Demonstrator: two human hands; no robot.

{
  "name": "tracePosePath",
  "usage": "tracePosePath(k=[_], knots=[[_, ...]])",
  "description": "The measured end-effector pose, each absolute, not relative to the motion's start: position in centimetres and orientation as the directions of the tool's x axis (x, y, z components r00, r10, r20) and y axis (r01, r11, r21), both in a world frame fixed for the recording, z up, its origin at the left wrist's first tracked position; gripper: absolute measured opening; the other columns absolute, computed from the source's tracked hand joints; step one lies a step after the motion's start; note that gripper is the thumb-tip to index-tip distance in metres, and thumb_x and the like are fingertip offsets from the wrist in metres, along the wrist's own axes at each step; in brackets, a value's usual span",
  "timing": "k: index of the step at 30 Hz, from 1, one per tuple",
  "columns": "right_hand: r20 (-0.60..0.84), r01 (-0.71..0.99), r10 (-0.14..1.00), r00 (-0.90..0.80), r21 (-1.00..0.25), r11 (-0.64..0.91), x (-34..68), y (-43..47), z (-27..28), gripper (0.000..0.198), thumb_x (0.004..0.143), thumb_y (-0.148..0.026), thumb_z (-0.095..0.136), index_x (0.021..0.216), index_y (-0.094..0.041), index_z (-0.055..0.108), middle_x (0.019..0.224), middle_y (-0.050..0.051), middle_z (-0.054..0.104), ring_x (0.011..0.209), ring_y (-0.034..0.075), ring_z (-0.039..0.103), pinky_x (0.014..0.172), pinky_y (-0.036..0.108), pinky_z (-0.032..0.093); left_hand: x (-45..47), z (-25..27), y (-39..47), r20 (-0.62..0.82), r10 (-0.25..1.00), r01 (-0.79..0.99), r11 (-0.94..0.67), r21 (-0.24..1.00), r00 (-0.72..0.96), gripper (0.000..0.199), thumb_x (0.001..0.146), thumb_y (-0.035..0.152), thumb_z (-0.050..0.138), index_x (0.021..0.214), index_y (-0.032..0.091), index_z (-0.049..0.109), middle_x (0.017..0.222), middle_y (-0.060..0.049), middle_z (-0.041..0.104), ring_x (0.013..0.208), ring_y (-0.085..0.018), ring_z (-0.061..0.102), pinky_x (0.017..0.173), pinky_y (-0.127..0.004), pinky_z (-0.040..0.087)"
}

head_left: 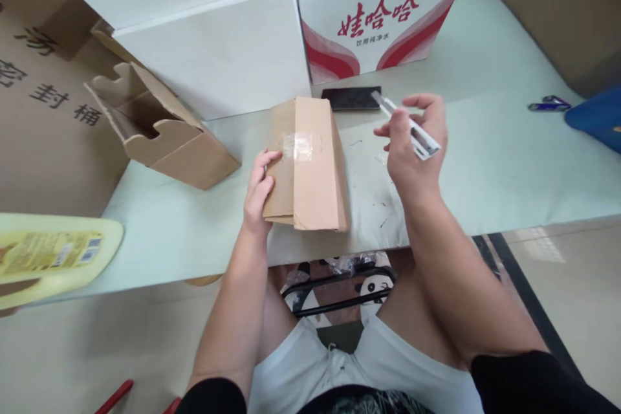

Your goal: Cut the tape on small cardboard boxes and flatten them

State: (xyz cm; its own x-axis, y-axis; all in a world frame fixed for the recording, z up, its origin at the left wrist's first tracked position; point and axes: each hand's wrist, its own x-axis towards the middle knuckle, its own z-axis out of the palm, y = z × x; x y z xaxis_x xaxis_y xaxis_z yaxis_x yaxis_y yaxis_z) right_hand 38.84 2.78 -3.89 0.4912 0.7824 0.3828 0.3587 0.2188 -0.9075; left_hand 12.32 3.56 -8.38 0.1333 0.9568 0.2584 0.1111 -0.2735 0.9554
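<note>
One taped carton (pixel 315 181) is on the table, with one strip of clear tape (pixel 298 147) across its seam. To its left stands one open carton (pixel 182 149), flaps up; beyond it lies one dark phone (pixel 350 98), near the foot of one red-printed white box (pixel 369 29). Two slim pens (pixel 548 106) and one blue object (pixel 599 118) are well to the taped carton's right, and one yellow bottle (pixel 53 255) well to its left.

The table (pixel 504 174) wears a pale green cover, with small dark scraps (pixel 383 207) just right of the taped carton. Large brown cardboard rises on both sides, and a glossy tiled floor (pixel 577 284) shows below.

The left hand (pixel 259 197) grips the taped carton's left side near its close end, fingers bent over the cardboard. The right hand (pixel 411 165), raised to the taped carton's right and apart from it, is closed around one white utility knife (pixel 421 140), blade out, pointing toward the phone.
</note>
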Motion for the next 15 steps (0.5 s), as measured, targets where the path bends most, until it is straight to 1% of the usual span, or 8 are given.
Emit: tracePosePath(k=[2, 3, 5, 7, 9, 12, 14, 15], knots=[[0.307, 0.470, 0.847, 0.434, -0.879, 0.078, 39.5, 3.3, -6.0, 0.033, 0.100, -0.055, 0.048, 0.113, -0.025, 0.055, 0.080, 0.001, 0.069, 0.071, 0.020, 0.071, 0.070, 0.036, 0.052, 12.5, -8.1, 3.6, 0.228, 0.967, 0.056, -0.235, 0.970, 0.118, 0.049, 0.086, 0.056, 0.060, 0.126, 0.029, 0.066, 0.148, -0.004, 0.056, 0.153, -0.034, 0.035, 0.130, -0.046, 0.021], [0.277, 0.553, 0.870, 0.407, -0.833, 0.007, 39.8, 3.5, -6.9, 0.033, 0.100, -0.053, 0.048, 0.113, -0.024, 0.057, 0.082, 0.002, 0.071, 0.073, 0.022, 0.071, 0.072, 0.037, 0.052, 12.5, -8.0, 3.6, 0.216, 0.970, 0.041, -0.221, 0.974, 0.113, 0.048, 0.085, 0.055, 0.061, 0.126, 0.029, 0.067, 0.147, -0.004, 0.057, 0.152, -0.034, 0.036, 0.130, -0.046, 0.022], [0.231, 0.724, 0.913, 0.337, -0.683, -0.095, 40.2, 3.8, -8.3, 0.028, 0.095, -0.040, 0.054, 0.117, -0.023, 0.060, 0.095, 0.007, 0.074, 0.085, 0.027, 0.071, 0.077, 0.041, 0.052, 12.3, -7.7, 3.6, 0.192, 0.976, 0.027, -0.196, 0.980, 0.103, 0.047, 0.084, 0.052, 0.064, 0.124, 0.030, 0.069, 0.149, -0.003, 0.057, 0.152, -0.034, 0.037, 0.130, -0.047, 0.023], [0.191, 0.827, 0.949, 0.252, -0.552, -0.108, 40.3, 4.0, -9.0, 0.037, 0.086, -0.023, 0.057, 0.123, -0.023, 0.062, 0.111, 0.011, 0.074, 0.100, 0.032, 0.069, 0.082, 0.044, 0.052, 11.8, -7.4, 3.7, 0.178, 0.980, 0.016, -0.180, 0.984, 0.085, 0.045, 0.081, 0.050, 0.070, 0.122, 0.032, 0.071, 0.152, -0.002, 0.057, 0.152, -0.034, 0.039, 0.129, -0.048, 0.027], [0.136, 0.875, 0.976, 0.168, -0.477, -0.084, 40.1, 4.2, -9.3, 0.049, 0.081, -0.013, 0.054, 0.129, -0.022, 0.063, 0.119, 0.014, 0.073, 0.107, 0.035, 0.066, 0.087, 0.047, 0.051, 10.9, -6.9, 3.9, 0.169, 0.985, -0.009, -0.169, 0.986, 0.043, 0.044, 0.076, 0.046, 0.077, 0.119, 0.035, 0.073, 0.153, 0.001, 0.057, 0.149, -0.033, 0.043, 0.125, -0.048, 0.036], [0.068, 0.917, 0.992, 0.110, -0.392, -0.075, 39.8, 4.2, -9.5, 0.052, 0.085, -0.010, 0.047, 0.132, -0.020, 0.067, 0.116, 0.017, 0.074, 0.110, 0.038, 0.065, 0.090, 0.052, 0.051, 9.5, -6.6, 4.3, 0.152, 0.987, -0.028, -0.154, 0.988, -0.053, 0.038, 0.068, 0.042, 0.085, 0.104, 0.035, 0.079, 0.152, 0.003, 0.059, 0.143, -0.032, 0.053, 0.114, -0.043, 0.049], [0.082, 0.927, 0.989, 0.123, -0.366, -0.085, 39.6, 3.9, -9.6, 0.053, 0.087, -0.012, 0.047, 0.135, -0.022, 0.068, 0.121, 0.018, 0.072, 0.116, 0.040, 0.064, 0.091, 0.055, 0.050, 8.8, -6.8, 4.7, 0.137, 0.982, -0.024, -0.141, 0.990, -0.132, 0.033, 0.066, 0.047, 0.087, 0.096, 0.031, 0.082, 0.147, 0.000, 0.064, 0.137, -0.031, 0.058, 0.109, -0.039, 0.053], [0.113, 0.925, 0.984, 0.141, -0.369, -0.090, 39.5, 3.8, -9.8, 0.052, 0.087, -0.014, 0.049, 0.134, -0.022, 0.069, 0.126, 0.019, 0.070, 0.119, 0.041, 0.062, 0.093, 0.056, 0.050, 8.5, -7.2, 4.9, 0.121, 0.978, -0.024, -0.127, 0.992, -0.172, 0.034, 0.067, 0.051, 0.086, 0.093, 0.029, 0.082, 0.140, -0.002, 0.068, 0.132, -0.030, 0.063, 0.106, -0.037, 0.055]])
